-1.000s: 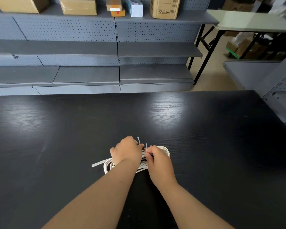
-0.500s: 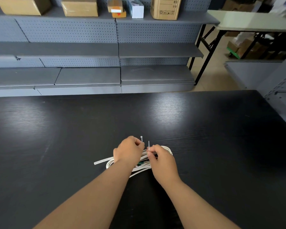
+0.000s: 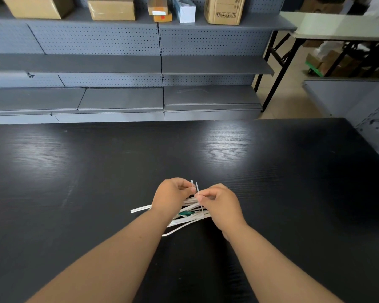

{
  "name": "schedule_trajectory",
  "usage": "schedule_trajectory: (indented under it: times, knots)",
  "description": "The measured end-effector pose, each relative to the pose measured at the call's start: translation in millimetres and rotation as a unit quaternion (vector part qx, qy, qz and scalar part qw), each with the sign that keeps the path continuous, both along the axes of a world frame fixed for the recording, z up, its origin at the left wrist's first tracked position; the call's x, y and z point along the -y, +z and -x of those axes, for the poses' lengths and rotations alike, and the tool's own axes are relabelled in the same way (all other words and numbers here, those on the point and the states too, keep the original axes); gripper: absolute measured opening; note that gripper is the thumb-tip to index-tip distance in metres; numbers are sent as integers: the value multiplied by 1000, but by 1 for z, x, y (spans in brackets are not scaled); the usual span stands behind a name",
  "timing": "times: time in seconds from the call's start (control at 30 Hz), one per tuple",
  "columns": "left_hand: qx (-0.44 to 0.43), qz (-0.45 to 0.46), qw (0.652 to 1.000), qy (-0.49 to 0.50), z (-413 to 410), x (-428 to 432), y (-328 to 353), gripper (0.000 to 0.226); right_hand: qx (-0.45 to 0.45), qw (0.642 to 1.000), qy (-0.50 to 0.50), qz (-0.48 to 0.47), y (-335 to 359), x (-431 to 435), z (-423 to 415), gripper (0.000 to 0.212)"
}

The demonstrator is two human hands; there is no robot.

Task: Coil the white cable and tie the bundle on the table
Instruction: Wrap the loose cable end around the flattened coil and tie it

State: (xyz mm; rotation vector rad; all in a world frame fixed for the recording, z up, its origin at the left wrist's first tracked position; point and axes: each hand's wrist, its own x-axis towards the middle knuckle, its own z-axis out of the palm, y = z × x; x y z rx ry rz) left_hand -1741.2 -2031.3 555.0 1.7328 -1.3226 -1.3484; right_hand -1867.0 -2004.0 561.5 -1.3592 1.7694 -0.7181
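**A:** Where is the cable (image 3: 192, 218)?
**B:** Coiled on the worktop (image 3: 96, 193), long axis left to right, just under both wrists.
**A:** And each grip?
**B:** Left hand (image 3: 173, 194) pinches one tie (image 3: 197, 189) end, right hand (image 3: 221, 204) the other. The tie loops the bundle and rises between them.

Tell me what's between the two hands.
Head view: two upright ends of a white tie, pinched by the left hand and right hand, above the cable.

Black wood-grain desk (image 3: 96, 171), glossy under two soft light patches. Behind, grey pegboard shelving (image 3: 118, 64) with cardboard boxes (image 3: 112, 7) on top. Right, pale folding table (image 3: 337, 27) over tan floor (image 3: 293, 99).
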Motion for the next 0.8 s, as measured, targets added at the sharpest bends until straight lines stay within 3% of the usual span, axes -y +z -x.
schedule_trajectory:
  times: [0.37, 0.63, 0.8]
  knots:
    - [-4, 9, 1000, -9, -2, -1, -2, 8, 17, 995, 53, -83, 11, 1, 4, 20]
    - [-26, 12, 1000, -11, -3, -2, -4, 10, 38, 989, 6, -146, 11, 7, -1, 8]
    - [-17, 20, 1000, -11, -4, -3, -5, 10, 58, 983, -14, -172, 16, 9, -3, 15]
